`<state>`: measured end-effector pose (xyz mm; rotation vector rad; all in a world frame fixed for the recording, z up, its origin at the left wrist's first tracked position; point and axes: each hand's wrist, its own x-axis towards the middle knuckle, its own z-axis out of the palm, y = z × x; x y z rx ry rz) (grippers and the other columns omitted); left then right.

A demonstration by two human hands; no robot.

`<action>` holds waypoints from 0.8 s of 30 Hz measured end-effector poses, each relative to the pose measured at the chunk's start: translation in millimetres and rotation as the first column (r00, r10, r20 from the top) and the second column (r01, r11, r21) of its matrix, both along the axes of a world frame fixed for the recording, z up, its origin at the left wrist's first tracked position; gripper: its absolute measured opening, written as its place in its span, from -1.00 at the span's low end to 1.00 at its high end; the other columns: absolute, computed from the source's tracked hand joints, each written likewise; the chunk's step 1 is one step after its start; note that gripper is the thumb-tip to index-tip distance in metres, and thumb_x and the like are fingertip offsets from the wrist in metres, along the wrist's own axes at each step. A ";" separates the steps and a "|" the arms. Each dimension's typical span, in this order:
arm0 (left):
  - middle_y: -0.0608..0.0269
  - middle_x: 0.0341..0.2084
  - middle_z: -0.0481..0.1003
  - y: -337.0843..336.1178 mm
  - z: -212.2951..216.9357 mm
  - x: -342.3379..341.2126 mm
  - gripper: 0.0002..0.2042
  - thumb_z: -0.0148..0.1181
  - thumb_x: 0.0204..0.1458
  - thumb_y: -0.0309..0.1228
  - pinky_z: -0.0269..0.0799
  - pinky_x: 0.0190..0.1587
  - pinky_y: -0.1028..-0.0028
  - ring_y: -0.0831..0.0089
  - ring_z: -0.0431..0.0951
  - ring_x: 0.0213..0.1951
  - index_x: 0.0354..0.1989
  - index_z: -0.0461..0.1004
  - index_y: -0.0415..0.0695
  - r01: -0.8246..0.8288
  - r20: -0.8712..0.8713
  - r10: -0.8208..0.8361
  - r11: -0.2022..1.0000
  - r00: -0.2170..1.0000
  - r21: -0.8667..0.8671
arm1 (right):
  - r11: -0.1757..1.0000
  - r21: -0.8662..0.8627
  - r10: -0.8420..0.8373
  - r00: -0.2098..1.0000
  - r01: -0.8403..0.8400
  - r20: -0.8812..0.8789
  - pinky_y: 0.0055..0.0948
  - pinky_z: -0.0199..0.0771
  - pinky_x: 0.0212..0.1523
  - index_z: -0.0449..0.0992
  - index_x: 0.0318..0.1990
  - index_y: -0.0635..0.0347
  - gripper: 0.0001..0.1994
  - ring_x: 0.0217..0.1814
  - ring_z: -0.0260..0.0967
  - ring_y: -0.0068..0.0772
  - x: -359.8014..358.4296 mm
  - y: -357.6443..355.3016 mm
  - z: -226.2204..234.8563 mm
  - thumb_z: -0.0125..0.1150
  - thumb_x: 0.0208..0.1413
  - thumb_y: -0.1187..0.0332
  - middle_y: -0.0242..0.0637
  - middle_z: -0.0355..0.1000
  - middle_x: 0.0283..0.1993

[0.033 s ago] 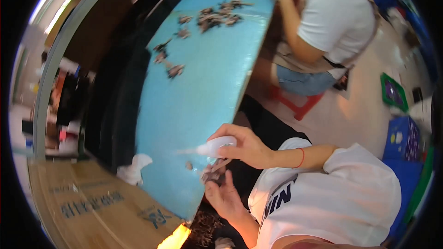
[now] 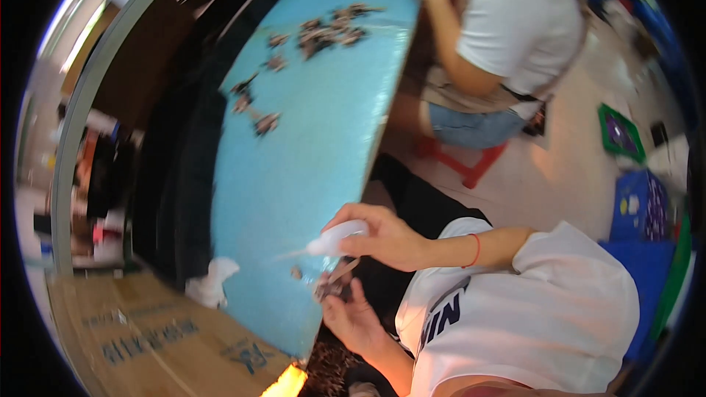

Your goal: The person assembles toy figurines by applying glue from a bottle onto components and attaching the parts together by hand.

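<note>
Right hand (image 2: 382, 239) fingers wrapped round one white squeeze bottle (image 2: 334, 237); left hand (image 2: 354, 316) fingers pinch one small dark piece (image 2: 332, 284), near desk (image 2: 294, 176) edge.

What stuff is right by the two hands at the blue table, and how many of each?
White squeeze bottle, held in the right hand: 1
Small dark bits, one in the left hand and one loose on the blue table: 2
Crumpled white tissue at the table's edge: 1
Total: 4
</note>
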<state>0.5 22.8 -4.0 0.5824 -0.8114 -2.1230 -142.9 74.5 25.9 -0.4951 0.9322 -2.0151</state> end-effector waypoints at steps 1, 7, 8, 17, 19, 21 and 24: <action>-0.02 0.00 0.30 -1.8 0.5 1.9 -0.58 -0.02 0.13 -0.40 0.48 -0.06 0.35 0.20 0.40 -0.02 0.11 0.15 -0.38 -0.033 0.031 0.034 0.999 0.999 -0.031 | 0.998 -0.046 0.039 0.996 -0.035 0.079 -0.62 0.34 -0.28 0.37 -0.13 0.26 -0.75 -0.22 0.29 -0.65 -1.3 -0.6 -8.5 0.18 0.06 0.38 -0.35 0.39 -0.23; 0.05 -0.05 0.35 3.7 21.7 0.2 -0.64 -0.05 0.15 -0.35 0.52 -0.25 0.46 0.34 0.45 -0.11 0.06 0.23 -0.30 -0.029 0.230 0.092 0.964 0.969 -0.264 | 0.978 -0.199 0.131 0.933 -0.066 0.336 -0.70 0.22 -0.43 0.40 -0.19 0.22 -0.74 -0.40 0.21 -0.69 -1.6 7.5 -11.6 0.19 0.07 0.25 -0.39 0.37 -0.34; 0.04 -0.05 0.34 7.4 23.8 -4.6 -0.64 -0.04 0.14 -0.34 0.50 -0.39 0.51 0.33 0.47 -0.16 0.02 0.26 -0.34 -0.045 0.293 0.146 0.945 0.945 -0.325 | 0.980 -0.198 0.098 0.938 -0.032 0.334 -0.70 0.22 -0.43 0.40 -0.19 0.22 -0.74 -0.40 0.21 -0.69 -4.8 15.6 -9.1 0.19 0.07 0.25 -0.39 0.37 -0.34; 0.03 -0.32 0.50 12.7 30.6 -7.5 -0.79 0.03 0.04 -0.48 0.39 -0.58 0.64 0.39 0.52 -0.43 -0.30 0.46 -0.42 -0.041 0.529 0.491 0.758 0.693 -0.651 | 0.993 0.050 0.104 0.995 -0.104 0.011 -0.71 0.22 -0.65 0.39 -0.28 0.26 -0.73 -0.60 0.27 -0.67 -6.4 33.4 23.6 0.21 0.02 0.24 -0.30 0.40 -0.46; 0.03 -0.29 0.50 15.4 33.9 -18.7 -0.85 0.07 -0.04 -0.62 0.49 -0.45 0.60 0.41 0.53 -0.36 -0.29 0.49 -0.39 -0.053 0.459 0.482 0.730 0.746 -0.681 | 0.996 0.085 -0.013 0.997 0.019 -0.076 -0.72 0.27 -0.60 0.40 -0.29 0.25 -0.75 -0.54 0.32 -0.69 -11.7 46.5 31.6 0.26 -0.03 0.30 -0.34 0.40 -0.47; 0.05 -0.34 0.50 12.8 27.8 -18.5 -0.82 0.11 -0.09 -0.70 0.50 -0.32 0.54 0.35 0.53 -0.28 -0.28 0.51 -0.35 -0.074 0.383 0.472 0.700 0.794 -0.710 | 0.992 0.094 -0.056 0.970 0.080 -0.238 -0.71 0.29 -0.57 0.41 -0.31 0.25 -0.79 -0.48 0.35 -0.69 -14.0 56.8 29.6 0.28 -0.06 0.36 -0.37 0.42 -0.47; -0.01 -0.25 0.43 2.5 21.9 -7.1 -0.82 0.12 -0.11 -0.74 0.52 -0.19 0.45 0.28 0.54 -0.26 -0.28 0.47 -0.40 0.002 0.310 0.498 0.527 0.810 -0.850 | 0.977 0.099 -0.127 0.892 0.187 -0.434 -0.68 0.31 -0.54 0.43 -0.36 0.28 -0.76 -0.52 0.37 -0.65 -11.5 59.2 37.6 0.32 -0.16 0.37 -0.32 0.44 -0.47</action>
